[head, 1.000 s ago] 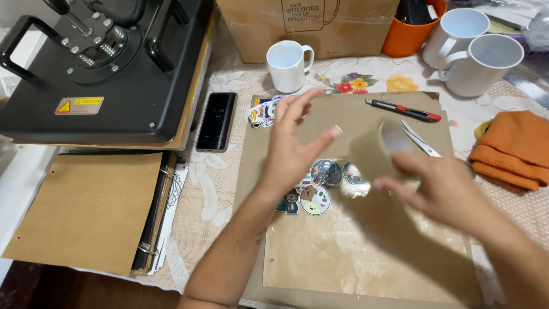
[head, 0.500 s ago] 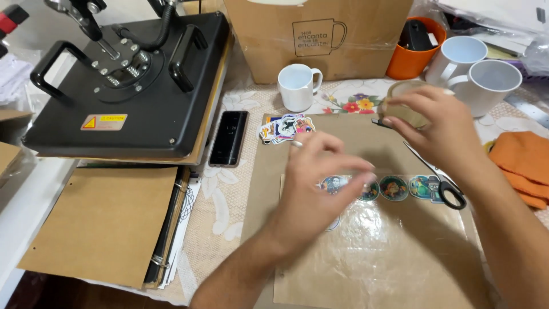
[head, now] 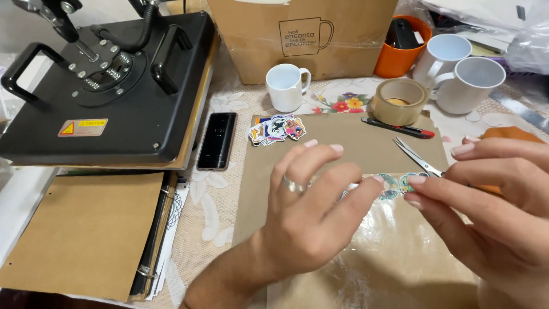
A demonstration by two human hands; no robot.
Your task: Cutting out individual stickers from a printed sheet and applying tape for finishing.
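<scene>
My left hand (head: 309, 212) hovers palm down over a brown paper sheet (head: 343, 143), fingers apart, with its fingertips at a row of round stickers (head: 394, 186) under clear film (head: 394, 257). My right hand (head: 492, 200) comes in from the right, and its extended fingers touch the same row. Neither hand grips anything. A roll of brown tape (head: 398, 101) stands on the table behind the sheet. Scissors (head: 417, 157) lie just beyond my right fingers.
A black heat press (head: 108, 86) fills the back left, with a phone (head: 217, 140) beside it. A sticker pile (head: 277, 129), a red-black cutter (head: 400, 129), three white mugs (head: 286, 86), an orange cup (head: 403, 37) and a cardboard box (head: 303, 34) stand behind. A brown binder (head: 86, 229) lies at left.
My right hand carried the tape roll to the back of the table, let it go and came back to the stickers. My left hand stayed over the sticker row.
</scene>
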